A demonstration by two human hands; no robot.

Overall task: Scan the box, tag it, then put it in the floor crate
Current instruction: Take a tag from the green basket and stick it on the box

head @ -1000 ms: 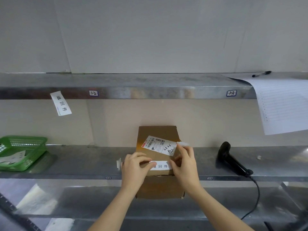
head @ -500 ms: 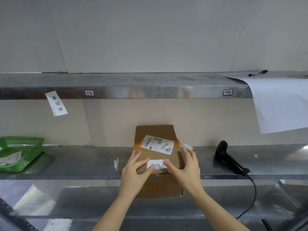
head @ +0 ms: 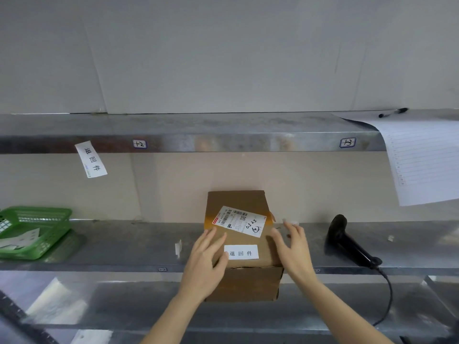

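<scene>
A brown cardboard box (head: 238, 198) stands on the metal shelf (head: 111, 265) and overhangs its front edge. A printed shipping label (head: 239, 220) is on its top, and a white tag with black characters (head: 242, 252) is stuck below that. My left hand (head: 206, 259) lies flat on the box's left side, thumb beside the tag. My right hand (head: 294, 249) hovers at the box's right edge with fingers spread and a small white paper scrap (head: 291, 222) at its fingertips. No floor crate is in view.
A black handheld scanner (head: 347, 242) lies on the shelf to the right, its cable hanging down. A green basket (head: 37, 232) sits at far left. A spare tag (head: 90, 158) hangs from the upper shelf. A lined sheet (head: 422, 160) and pen (head: 392, 112) are at upper right.
Both hands have lifted off the white tag and moved apart, leaving it stuck flat on the box. The right hand has shifted right, off the box top.
</scene>
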